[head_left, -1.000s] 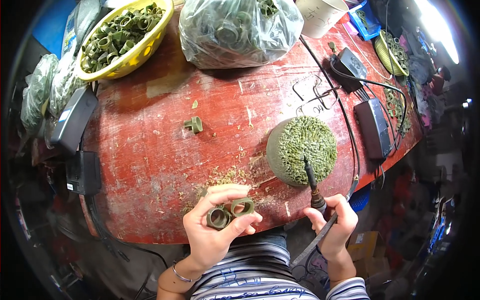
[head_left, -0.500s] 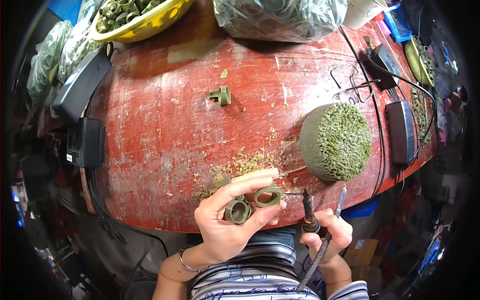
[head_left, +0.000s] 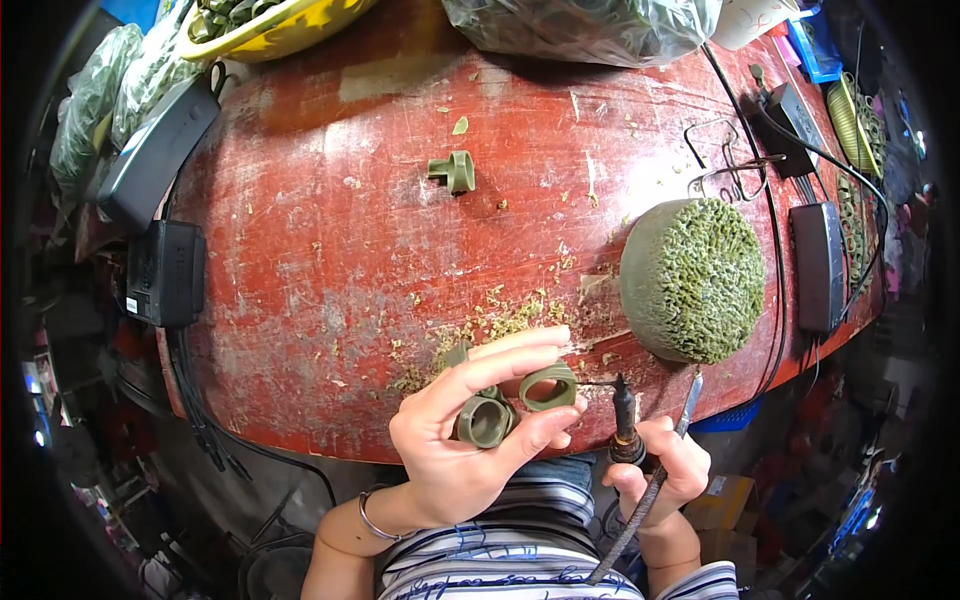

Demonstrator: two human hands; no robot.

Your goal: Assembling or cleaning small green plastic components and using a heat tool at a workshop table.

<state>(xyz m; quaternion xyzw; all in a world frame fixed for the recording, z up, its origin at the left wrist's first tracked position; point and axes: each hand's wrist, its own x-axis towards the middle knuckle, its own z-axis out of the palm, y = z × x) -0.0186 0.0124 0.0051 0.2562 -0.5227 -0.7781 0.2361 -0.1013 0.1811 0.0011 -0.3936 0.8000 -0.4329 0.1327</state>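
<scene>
My left hand (head_left: 455,440) is closed around green wax rings. One ring (head_left: 548,387) is pinched between thumb and fingers, and another ring (head_left: 486,421) sits in the curl of the palm, partly covered. My right hand (head_left: 668,465) is closed on a black wax pen (head_left: 624,410), an iron-like tool whose thin tip points left and reaches close to the pinched ring; contact cannot be made out. The same hand also holds a slim metal carving knife (head_left: 688,405) with a dark, ridged handle, slanting up past the fingers. Green crumbs (head_left: 500,320) lie just beyond my left hand.
A rough-topped green block (head_left: 690,280) stands right of centre on the worn red table (head_left: 330,270). A loose green ring piece (head_left: 455,172) lies farther back. Behind are a yellow basin (head_left: 290,35) and a plastic bag (head_left: 590,30). Black adapters (head_left: 165,272) line both sides.
The view has shifted slightly, so the table things sit a little differently in it. Both hands keep their holds, with the pen tip still beside the ring.
</scene>
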